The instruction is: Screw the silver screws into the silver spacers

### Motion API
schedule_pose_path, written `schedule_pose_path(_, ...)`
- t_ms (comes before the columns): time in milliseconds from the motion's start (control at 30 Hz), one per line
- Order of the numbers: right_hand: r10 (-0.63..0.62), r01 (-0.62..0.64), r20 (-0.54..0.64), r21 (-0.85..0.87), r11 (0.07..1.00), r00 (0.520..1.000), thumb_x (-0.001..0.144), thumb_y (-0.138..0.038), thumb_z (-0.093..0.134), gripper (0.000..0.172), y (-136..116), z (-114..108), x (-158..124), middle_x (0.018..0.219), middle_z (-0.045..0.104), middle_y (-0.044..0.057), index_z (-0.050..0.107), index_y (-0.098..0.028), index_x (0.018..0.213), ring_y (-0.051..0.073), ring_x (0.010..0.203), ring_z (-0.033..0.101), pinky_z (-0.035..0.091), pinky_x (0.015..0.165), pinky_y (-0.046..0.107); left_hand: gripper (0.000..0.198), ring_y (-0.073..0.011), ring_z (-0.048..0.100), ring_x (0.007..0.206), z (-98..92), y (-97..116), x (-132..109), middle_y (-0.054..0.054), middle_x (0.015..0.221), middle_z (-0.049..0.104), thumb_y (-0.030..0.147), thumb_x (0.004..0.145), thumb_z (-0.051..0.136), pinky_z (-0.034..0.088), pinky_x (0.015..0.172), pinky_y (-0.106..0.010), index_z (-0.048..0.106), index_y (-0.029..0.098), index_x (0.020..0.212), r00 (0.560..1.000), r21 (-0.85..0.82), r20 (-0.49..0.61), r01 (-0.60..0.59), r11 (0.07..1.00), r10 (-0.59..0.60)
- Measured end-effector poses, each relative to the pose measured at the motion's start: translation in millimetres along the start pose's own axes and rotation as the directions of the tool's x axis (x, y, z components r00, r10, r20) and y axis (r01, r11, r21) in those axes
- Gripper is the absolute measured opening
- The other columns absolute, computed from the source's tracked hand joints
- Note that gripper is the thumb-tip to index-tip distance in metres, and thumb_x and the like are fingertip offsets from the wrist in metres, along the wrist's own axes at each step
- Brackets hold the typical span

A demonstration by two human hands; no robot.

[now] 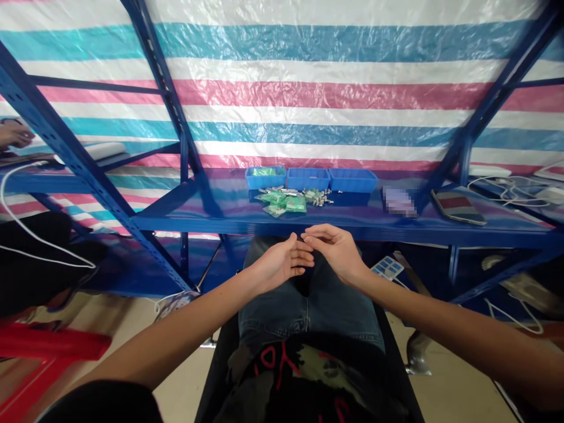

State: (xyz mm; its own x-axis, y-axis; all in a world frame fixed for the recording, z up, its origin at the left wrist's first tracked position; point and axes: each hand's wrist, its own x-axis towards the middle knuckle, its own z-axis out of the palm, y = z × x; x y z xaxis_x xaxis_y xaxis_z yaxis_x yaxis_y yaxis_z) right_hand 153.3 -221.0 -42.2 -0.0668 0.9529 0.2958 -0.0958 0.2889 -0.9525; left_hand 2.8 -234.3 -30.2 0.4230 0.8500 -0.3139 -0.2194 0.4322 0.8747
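At the centre of the frame, the left hand (282, 264) has its fingers extended and slightly spread. Just right of it, the right hand (338, 249) has thumb and fingers drawn close together, tips at the left fingers; I cannot tell whether something small is pinched there. Both are over the lap, in blue jeans (282, 308).

Just above the fingers in the frame, and apart from them, a heap lies on the table: green packets (296, 204) on its left, small metal pieces (321, 198) mostly on its right. They overlap too much to count. Behind it stand three blue bins (352, 181) in a row; the leftmost contains green wrapping. Right of these are one pixelated item (399, 201), one phone (460, 207) and tangled white cables (511, 191).

The table (211, 224) is blue and glossy, framed by blue metal posts (165, 82). A striped plastic sheet (317, 94) fills the upper frame. Another person's hand (16, 135) shows at upper left, red furniture (53, 342) at lower left.
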Motion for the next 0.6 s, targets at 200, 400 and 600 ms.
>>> schedule_pose_path(200,-0.193,0.202,0.074,-0.132,0.971,0.978,0.076,-0.027,0.068,0.012,1.8,-1.0,-2.0,0.094,0.073,0.002,0.071,-0.025,0.088,0.020,0.093,0.068,0.053,0.088,0.037,0.020,-0.0092,0.060,0.067,-0.3,8.0,-0.9,-0.002,0.072,0.061,0.032,0.084,0.061,0.040,0.061,-0.021,0.063,0.013,0.077,0.996,0.006,-0.064,-0.054,0.999,0.054)
schedule_pose_path(400,-0.266,0.268,0.045,-0.247,0.931,0.963,0.078,-0.024,0.061,0.015,7.9,-1.0,32.1,0.098,0.073,0.003,0.070,-0.023,0.091,0.020,0.097,0.068,0.051,0.093,0.039,0.018,-0.0078,0.057,0.064,-5.8,28.7,35.8,-0.002,0.070,0.060,0.030,0.081,0.062,0.038,0.059,-0.020,0.062,0.013,0.075,0.970,0.176,-0.104,-0.200,0.964,0.221)
schedule_pose_path(600,-0.177,0.199,0.112,-0.243,0.949,0.978,0.078,-0.020,0.056,0.021,15.7,-3.0,58.8,0.105,0.070,0.005,0.064,-0.020,0.097,0.020,0.102,0.066,0.052,0.091,0.037,0.014,-0.0100,0.056,0.066,-17.1,47.5,66.5,-0.001,0.068,0.061,0.026,0.073,0.067,0.034,0.055,-0.020,0.067,0.014,0.080,0.912,0.415,-0.113,-0.317,0.853,0.394)
